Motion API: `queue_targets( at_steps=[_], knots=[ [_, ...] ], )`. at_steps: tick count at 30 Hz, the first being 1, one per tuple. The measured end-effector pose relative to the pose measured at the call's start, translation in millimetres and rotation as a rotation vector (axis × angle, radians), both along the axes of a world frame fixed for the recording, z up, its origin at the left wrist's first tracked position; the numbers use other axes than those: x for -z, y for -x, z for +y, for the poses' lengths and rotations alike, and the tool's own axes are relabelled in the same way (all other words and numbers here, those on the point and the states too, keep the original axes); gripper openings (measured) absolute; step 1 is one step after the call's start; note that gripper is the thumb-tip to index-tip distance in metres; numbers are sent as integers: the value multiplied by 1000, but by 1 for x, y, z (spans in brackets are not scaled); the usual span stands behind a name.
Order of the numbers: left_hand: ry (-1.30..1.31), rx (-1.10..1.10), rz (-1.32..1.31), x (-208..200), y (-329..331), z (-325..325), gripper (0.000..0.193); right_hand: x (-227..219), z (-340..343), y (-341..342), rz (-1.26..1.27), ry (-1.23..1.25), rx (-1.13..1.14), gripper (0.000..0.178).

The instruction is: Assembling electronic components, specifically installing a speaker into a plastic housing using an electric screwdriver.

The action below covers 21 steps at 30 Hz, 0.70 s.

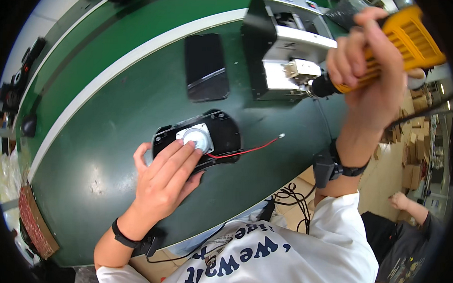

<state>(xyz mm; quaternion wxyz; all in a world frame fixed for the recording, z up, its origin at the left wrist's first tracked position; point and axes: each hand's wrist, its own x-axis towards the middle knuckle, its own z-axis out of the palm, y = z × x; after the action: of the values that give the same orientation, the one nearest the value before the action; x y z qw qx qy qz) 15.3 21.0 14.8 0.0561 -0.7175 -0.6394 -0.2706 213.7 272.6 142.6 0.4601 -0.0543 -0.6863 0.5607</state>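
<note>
Nearest, the left hand lies with fingers together on a round metallic disc, partly hiding it, in a black, curved-sided housing on the smooth green table; whether its thumb pinches the rim cannot be told. A thin red lead trails rightward. Beyond, the right hand wraps a slotted yellow power driver, its bit indistinct against a boxy metal machine.
</note>
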Motion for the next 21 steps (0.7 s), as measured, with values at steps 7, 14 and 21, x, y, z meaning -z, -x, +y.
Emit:
queue_targets(
  at_steps=[7, 14, 21],
  knots=[
    [-65, 29, 37, 8, 6, -2, 49, -10, -55, 44, -39, 61, -317, 28],
    [-126, -29, 48, 13, 2, -3, 21, -7, -94, 75, -368, -74, -397, 32],
    [-118, -46, 28, 16, 0, -3, 12, 6, -85, 81, -455, 81, -494, 43]
  ],
)
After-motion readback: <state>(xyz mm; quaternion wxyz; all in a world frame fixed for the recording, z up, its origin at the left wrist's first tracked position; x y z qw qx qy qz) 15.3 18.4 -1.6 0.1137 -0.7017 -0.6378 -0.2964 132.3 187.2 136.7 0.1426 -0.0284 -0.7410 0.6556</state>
